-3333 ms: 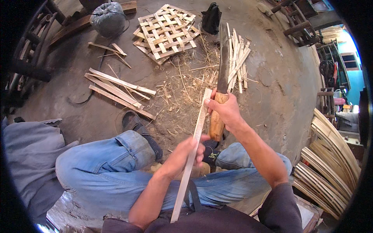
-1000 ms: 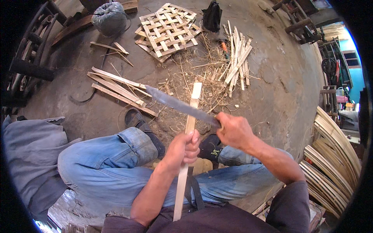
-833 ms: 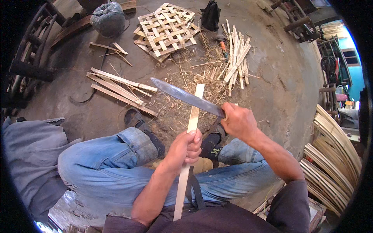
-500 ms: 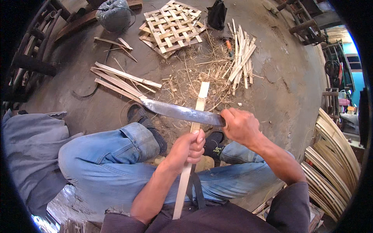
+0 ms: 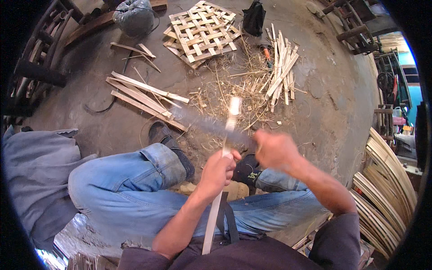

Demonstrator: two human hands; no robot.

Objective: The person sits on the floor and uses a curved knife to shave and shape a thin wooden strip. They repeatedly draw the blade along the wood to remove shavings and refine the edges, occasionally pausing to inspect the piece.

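Note:
My left hand [image 5: 218, 173] is closed around a pale bamboo strip [image 5: 212, 222], which runs from my lap up past my fist, its far end pointing away from me. In my right hand [image 5: 275, 148] is the handle end of a large knife [image 5: 211, 128]; both are smeared by motion. The blade reaches leftward across the strip, beyond my left fist. Blur hides whether its edge touches the strip. Curled shavings [image 5: 229, 87] lie on the floor past the strip's far end.
Split strips [image 5: 139, 96] lie at the left, and another heap [image 5: 282, 67] at the right near an orange-handled tool [image 5: 267, 54]. Woven lattice panels [image 5: 203, 29] are stacked farther off beside a black bag [image 5: 253, 18]. Long bamboo slats [image 5: 382, 180] lean at the right; grey cloth [image 5: 40, 175] drapes at the left.
The knife was sharp in outline before and is now a blur, its blade a little farther toward me at the tip. The left hand keeps its grip on the strip, nearly unmoved.

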